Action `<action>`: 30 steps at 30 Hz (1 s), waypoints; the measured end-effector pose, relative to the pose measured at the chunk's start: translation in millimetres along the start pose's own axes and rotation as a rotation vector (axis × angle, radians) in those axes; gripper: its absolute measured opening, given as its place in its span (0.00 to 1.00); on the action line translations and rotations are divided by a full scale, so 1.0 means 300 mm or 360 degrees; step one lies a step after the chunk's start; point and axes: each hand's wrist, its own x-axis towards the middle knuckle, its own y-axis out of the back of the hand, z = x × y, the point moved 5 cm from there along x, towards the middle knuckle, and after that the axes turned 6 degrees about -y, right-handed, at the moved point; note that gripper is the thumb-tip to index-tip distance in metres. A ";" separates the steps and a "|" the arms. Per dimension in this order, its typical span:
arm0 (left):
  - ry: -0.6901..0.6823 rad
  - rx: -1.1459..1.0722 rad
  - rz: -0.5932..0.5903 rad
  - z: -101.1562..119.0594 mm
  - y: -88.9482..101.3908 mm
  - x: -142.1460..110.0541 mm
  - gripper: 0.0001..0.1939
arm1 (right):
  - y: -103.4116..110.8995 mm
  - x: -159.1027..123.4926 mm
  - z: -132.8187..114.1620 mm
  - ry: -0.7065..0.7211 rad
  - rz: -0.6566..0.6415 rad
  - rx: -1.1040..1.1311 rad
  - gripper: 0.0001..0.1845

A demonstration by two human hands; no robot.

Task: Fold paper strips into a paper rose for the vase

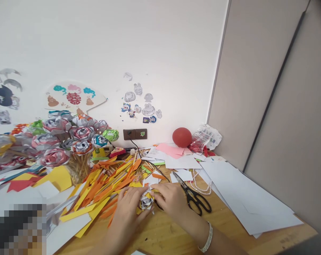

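Head view: a wooden tabletop (165, 237) seen from above, near to far. At the near centre, the left hand (130, 202) and right hand (171, 199) close around a white-and-yellow paper rosette (146, 203), which lies between them just above the wood. The left fingers and thumb curl narrowly about its left side; the right fingertips pinch its right edge. A pale bracelet (207, 238) rings the right wrist. Just right of this hand lie black-handled scissors (194, 200), blades pointing far left; beyond them is a looped bead strand (206, 190). White sheets (248, 196) cover the right side. Orange and yellow paper strips (96, 189) are heaped left of centre. Farther left stands a bunch of paper flowers (82, 132). At far right, a red balloon (182, 137) rests beside a crumpled plastic bag (208, 138). On the wall behind are a fan-shaped cutout (73, 98), stickers (148, 109) and a dark socket plate (135, 134).
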 end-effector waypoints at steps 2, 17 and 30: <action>-0.0014 -0.0006 0.0034 0.000 0.004 0.001 0.19 | 0.004 0.004 0.016 -0.0172 0.0053 0.0231 0.07; 0.0148 0.0012 0.0217 -0.014 0.024 0.001 0.18 | 0.023 0.021 0.028 -0.0444 0.0008 0.0639 0.09; 0.0071 0.0090 0.0159 -0.009 0.020 0.000 0.18 | 0.025 0.013 -0.068 0.0391 0.0044 0.0001 0.14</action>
